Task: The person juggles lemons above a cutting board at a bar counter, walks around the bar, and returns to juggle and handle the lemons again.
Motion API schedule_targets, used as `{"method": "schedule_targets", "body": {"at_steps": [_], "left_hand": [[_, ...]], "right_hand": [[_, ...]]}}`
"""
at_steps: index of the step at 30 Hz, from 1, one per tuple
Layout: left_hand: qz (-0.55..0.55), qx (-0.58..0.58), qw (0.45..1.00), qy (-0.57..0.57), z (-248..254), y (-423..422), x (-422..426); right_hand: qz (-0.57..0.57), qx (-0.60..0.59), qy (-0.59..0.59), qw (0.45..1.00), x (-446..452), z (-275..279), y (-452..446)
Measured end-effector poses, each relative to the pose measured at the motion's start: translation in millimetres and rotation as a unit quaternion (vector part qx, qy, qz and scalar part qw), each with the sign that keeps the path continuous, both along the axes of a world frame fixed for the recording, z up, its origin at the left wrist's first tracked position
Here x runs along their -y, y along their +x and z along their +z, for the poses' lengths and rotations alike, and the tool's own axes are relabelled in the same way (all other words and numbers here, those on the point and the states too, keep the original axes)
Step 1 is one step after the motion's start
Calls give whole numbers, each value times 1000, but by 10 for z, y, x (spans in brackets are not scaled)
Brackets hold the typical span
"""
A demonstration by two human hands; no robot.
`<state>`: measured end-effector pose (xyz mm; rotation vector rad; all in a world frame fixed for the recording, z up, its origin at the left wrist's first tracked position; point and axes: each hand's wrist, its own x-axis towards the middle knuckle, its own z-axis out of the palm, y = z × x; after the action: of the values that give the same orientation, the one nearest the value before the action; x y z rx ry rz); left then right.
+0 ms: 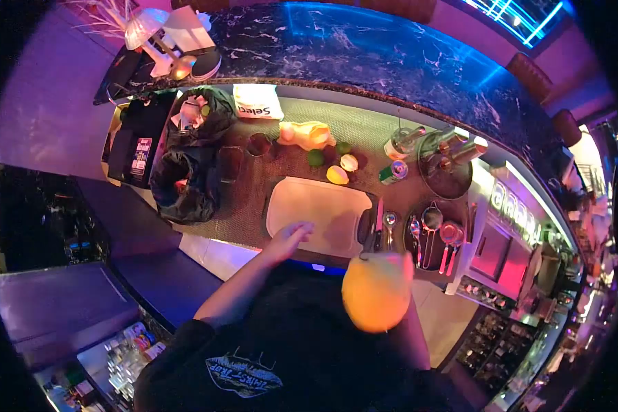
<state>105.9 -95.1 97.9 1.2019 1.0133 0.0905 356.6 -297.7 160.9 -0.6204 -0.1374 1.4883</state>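
My left hand [294,237] is over the near edge of the pale cutting board [319,206], fingers stretched out, nothing in it. Close to the camera, a round glass of orange drink [376,294] is held up in front of my body. My right forearm [417,333] leads up behind this glass; the fingers of that hand are hidden. Right of the board lie a knife with a pink-lit blade [379,214] and a spoon [390,220]. Beyond the board are a yellow lemon [336,175], green limes [315,158] and a crumpled yellowish bag [305,134].
Strainers [432,218] and other bar tools lie on a round tray at the right. Behind them stand a green can [393,172], a bottle [399,145] and metal shakers [470,150]. Black bags [178,185] and an empty glass [259,144] are at the left.
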Motion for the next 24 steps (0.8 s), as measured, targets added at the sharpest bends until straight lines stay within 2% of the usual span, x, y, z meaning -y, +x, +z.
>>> {"method": "schedule_targets", "body": {"at_steps": [2, 3, 4, 5, 7, 8, 9, 10, 11, 13, 14, 15, 16, 17, 18, 21, 23, 24], "left_hand": [[-17, 124, 985, -120, -3, 70, 51], [-23, 191, 948, -254, 257, 165, 44], [-30, 252, 888, -383, 645, 264, 65], [-30, 250, 888, -385, 906, 310, 126], [-138, 404, 749, -506, 1218, 374, 239], [-138, 408, 748, -505, 1162, 408, 238], [-244, 395, 826, -321, 1081, 438, 229], [-337, 361, 861, -117, 1027, 435, 202], [-337, 363, 861, -114, 1047, 377, 164], [-196, 296, 869, -344, 1097, 185, 76], [-152, 312, 864, -364, 961, 93, 55], [-156, 313, 862, -368, 879, -12, 5], [-86, 310, 846, -425, 816, -124, -60], [-16, 305, 824, -477, 745, -197, -126], [58, 287, 844, -450, 642, -262, -121], [30, 263, 872, -412, 275, -629, -397], [34, 241, 889, -387, 209, -738, -474], [56, 179, 927, -325, 196, -757, -467]], "right_hand": [[42, 49, -87, 994, -72, -314, 101], [40, 154, -203, 966, -136, -253, -24], [54, 164, -224, 959, -146, -330, -72], [67, 174, -246, 951, -152, -447, -137], [92, 200, -248, 943, -154, -753, -253], [118, 228, -248, 934, -198, -767, -285], [119, 231, -249, 933, -239, -774, -297], [119, 244, -258, 927, -326, -795, -304], [118, 256, -267, 922, -427, -782, -312], [106, 258, -273, 921, -614, -1284, -243], [103, 531, -214, 813, -719, -1631, -169], [86, 646, -182, 736, -894, -1596, -132], [56, 751, -164, 637, -1073, -1544, -99], [16, 744, -188, 641, -1385, -1235, -127], [14, 746, -187, 639, -1628, -1136, -90], [-18, 805, -85, 587, -2143, -1097, -71], [30, 859, -167, 482, -2357, -1315, -131], [16, 857, -151, 492, -2376, -1356, -191]]}}
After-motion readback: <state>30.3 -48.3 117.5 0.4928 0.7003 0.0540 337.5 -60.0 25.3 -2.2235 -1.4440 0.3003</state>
